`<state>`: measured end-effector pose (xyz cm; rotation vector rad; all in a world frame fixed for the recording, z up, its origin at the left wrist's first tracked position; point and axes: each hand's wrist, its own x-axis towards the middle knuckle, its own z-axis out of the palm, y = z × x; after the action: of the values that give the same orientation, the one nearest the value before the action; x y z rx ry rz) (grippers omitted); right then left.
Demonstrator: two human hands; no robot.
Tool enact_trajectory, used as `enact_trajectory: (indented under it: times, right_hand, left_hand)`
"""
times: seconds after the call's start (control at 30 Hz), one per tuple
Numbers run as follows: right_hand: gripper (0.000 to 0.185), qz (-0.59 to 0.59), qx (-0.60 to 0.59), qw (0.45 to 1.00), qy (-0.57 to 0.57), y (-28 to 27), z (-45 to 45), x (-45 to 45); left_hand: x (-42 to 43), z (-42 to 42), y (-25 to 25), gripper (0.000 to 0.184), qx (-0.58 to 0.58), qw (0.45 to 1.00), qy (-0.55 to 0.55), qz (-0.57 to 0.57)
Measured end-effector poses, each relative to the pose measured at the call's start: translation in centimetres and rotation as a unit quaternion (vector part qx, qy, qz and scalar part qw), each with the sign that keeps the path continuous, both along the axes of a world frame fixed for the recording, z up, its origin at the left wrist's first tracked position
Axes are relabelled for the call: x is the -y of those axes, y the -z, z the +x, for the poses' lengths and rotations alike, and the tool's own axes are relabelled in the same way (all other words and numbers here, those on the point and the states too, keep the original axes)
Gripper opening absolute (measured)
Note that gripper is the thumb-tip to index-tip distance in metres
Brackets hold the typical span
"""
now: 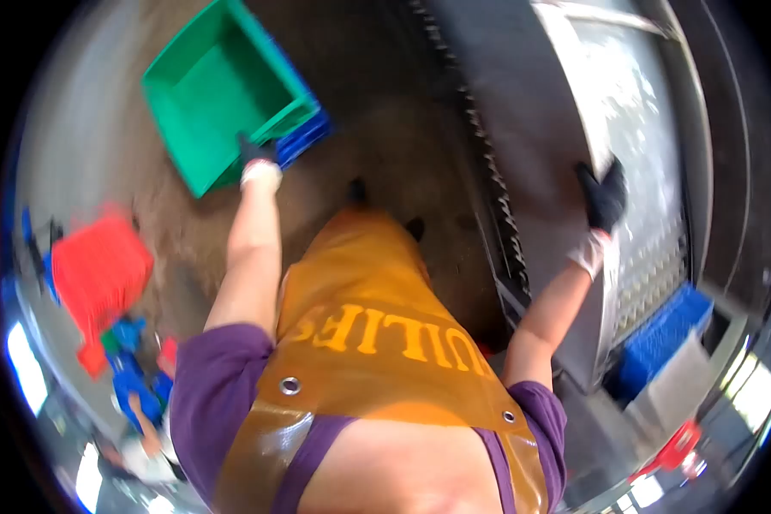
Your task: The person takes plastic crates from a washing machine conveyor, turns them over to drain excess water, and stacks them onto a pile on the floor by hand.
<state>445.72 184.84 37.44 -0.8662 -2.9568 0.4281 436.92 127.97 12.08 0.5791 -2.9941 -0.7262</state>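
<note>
My left hand (255,152), in a black glove over a white cuff, is closed on the near rim of a green plastic crate (199,96). The crate's open top faces me, and a blue crate (304,140) shows beneath it. Over on the right, my right hand (606,195), gloved the same way, is open with thumb and fingers apart. It is at the inner edge of a metal trough (608,295) that holds water (630,111). Whether it touches the metal, I cannot tell. A brown apron (377,334) covers my front.
A toothed metal strip (493,163) runs along the machine's near side. Beyond the trough's lower end is a blue container (666,334). Red crates (103,261) stand on the floor at left, near another person (137,428). A red object (672,450) is at lower right.
</note>
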Motion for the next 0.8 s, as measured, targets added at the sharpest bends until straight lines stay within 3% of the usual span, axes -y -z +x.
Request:
enact_trajectory:
  times: [0.03,0.07,0.1,0.13,0.17,0.2,0.23,0.27,0.3,0.33,0.37,0.4,0.47,0.53,0.6,0.63,0.8]
  right_hand:
    - [0.080,0.059,-0.042,0.997,0.017,3.6,0.6,-2.0]
    - [0.079,0.021,-0.106,0.994,-0.007,7.2,1.3,-3.9]
    - [0.075,0.184,-0.219,0.957,-0.055,13.3,1.3,-5.7]
    - [0.055,0.107,-0.199,0.974,-0.027,6.5,2.2,-1.1]
    - [0.063,0.112,-0.209,0.970,-0.053,5.1,2.9,-1.0]
    - [0.071,0.060,-0.112,0.989,-0.072,-1.7,4.2,0.7]
    - [0.073,0.084,-0.258,0.961,-0.056,0.4,7.1,-0.2]
    - [0.076,0.096,-0.312,0.945,-0.018,1.0,10.1,-1.1]
    - [0.080,0.027,-0.399,0.915,0.057,1.1,13.7,-2.4]
    - [0.089,0.049,-0.413,0.887,0.201,3.2,17.5,-4.7]
    - [0.078,0.064,-0.365,0.856,0.361,3.4,21.6,-8.0]
    - [0.071,0.079,-0.367,0.816,0.439,3.7,26.1,-11.1]
    - [0.058,0.102,-0.351,0.739,0.566,2.5,35.7,-17.3]
    - [0.051,0.091,-0.271,0.699,0.656,0.9,43.4,-22.1]
    - [0.055,0.235,-0.051,0.721,0.650,4.2,49.7,-27.5]
    - [0.055,0.232,-0.023,0.733,0.639,5.0,51.3,-29.4]
    - [0.055,0.190,-0.106,0.876,0.431,3.3,42.2,-27.7]
  left_hand:
    - [0.4,0.5,-0.3,0.053,0.121,0.985,0.092,-0.077]
    - [0.7,0.9,-0.4,0.048,0.222,0.940,0.209,-0.156]
    - [0.7,1.1,-0.5,0.045,0.287,0.878,0.324,-0.204]
    - [-2.1,2.2,-2.4,0.055,0.290,0.915,0.136,0.244]
    - [-5.0,3.4,-4.4,0.067,0.206,0.755,-0.123,0.611]
    - [-3.2,2.7,0.5,0.077,0.157,0.638,-0.231,0.718]
    - [-5.7,4.3,-2.8,0.085,0.183,0.616,-0.228,0.731]
    - [-2.7,2.7,3.2,0.085,0.226,0.616,-0.240,0.715]
    - [-4.5,5.0,0.8,0.079,0.227,0.675,-0.220,0.667]
    - [-6.7,7.5,-2.3,0.074,0.229,0.729,-0.201,0.613]
    - [-7.3,9.1,-2.6,0.073,0.241,0.768,-0.181,0.564]
    - [-8.2,9.7,-2.5,0.072,0.269,0.787,-0.160,0.532]
    - [-10.4,10.9,-2.3,0.070,0.320,0.812,-0.100,0.477]
    - [-13.4,10.7,-2.4,0.068,0.362,0.834,0.004,0.417]
    - [-16.5,9.5,-2.7,0.067,0.377,0.852,0.138,0.337]
    - [-17.6,9.2,-2.8,0.066,0.369,0.863,0.209,0.275]
    - [-16.9,11.0,-6.2,0.061,0.291,0.886,0.357,0.051]
